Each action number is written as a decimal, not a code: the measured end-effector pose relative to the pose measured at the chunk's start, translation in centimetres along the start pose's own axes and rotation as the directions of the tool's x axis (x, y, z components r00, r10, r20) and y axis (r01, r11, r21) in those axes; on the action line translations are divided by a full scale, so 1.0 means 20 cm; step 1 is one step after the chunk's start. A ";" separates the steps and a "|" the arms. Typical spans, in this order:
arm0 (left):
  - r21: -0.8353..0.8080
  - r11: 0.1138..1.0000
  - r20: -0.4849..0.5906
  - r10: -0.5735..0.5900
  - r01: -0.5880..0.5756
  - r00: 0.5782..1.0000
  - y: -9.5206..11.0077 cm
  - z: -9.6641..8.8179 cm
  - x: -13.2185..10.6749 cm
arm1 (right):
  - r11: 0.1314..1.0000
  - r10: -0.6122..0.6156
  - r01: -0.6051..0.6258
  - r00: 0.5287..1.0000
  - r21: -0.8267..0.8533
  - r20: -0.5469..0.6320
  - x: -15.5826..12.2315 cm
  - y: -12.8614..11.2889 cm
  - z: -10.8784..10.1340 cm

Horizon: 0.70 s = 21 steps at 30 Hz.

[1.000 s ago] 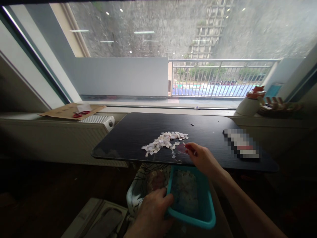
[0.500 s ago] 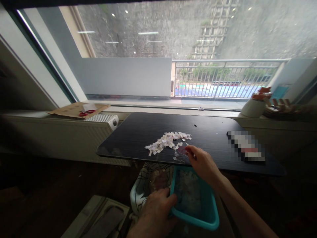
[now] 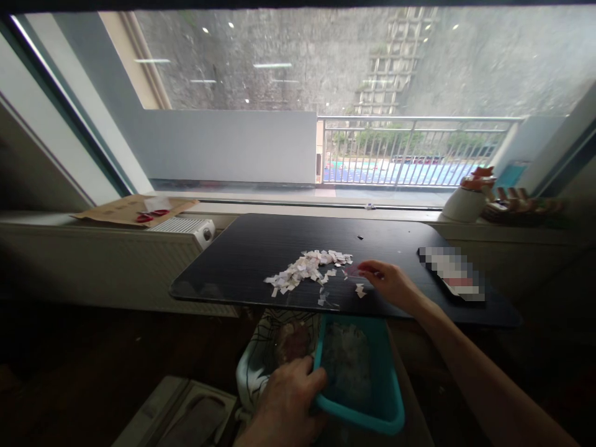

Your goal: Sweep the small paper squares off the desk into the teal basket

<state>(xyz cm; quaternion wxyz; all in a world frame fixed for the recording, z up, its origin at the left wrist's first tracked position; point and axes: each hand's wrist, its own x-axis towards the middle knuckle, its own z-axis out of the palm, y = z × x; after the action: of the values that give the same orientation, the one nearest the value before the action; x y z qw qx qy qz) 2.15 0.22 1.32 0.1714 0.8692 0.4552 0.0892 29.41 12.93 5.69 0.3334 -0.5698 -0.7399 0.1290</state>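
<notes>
Right hand (image 3: pixel 393 284) has shifted from the near edge of the black table (image 3: pixel 261 242) further onto its top, beside the right end of the paper scraps (image 3: pixel 305 268) piled at the table's middle. Its fingertips are drawn together at a pinkish piece (image 3: pixel 352 271); grip cannot be confirmed. Left hand (image 3: pixel 288 400) is curled over the left rim of the teal basket (image 3: pixel 363 423), held below the table's near edge.
</notes>
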 end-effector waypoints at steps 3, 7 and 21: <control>0.007 1.000 0.003 0.003 -0.003 1.000 0.00 0.00 0.00 | 1.000 -0.003 0.003 1.000 0.006 0.024 -0.03 -0.02 0.00; -0.001 1.000 0.005 0.011 -0.011 1.000 -0.01 -0.01 0.00 | 1.000 -0.005 0.005 0.997 0.001 0.075 -0.12 -0.04 -0.08; 0.014 1.000 -0.001 -0.002 0.002 1.000 -0.01 -0.02 0.00 | 0.991 -0.022 0.013 0.997 0.133 0.072 -0.29 -0.02 -0.14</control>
<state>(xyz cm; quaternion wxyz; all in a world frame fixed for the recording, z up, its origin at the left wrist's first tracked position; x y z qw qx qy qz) 1.89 0.30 1.56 0.1653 0.8699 0.4566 0.0863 31.61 6.94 6.04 0.3443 -0.5347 -0.7464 0.1958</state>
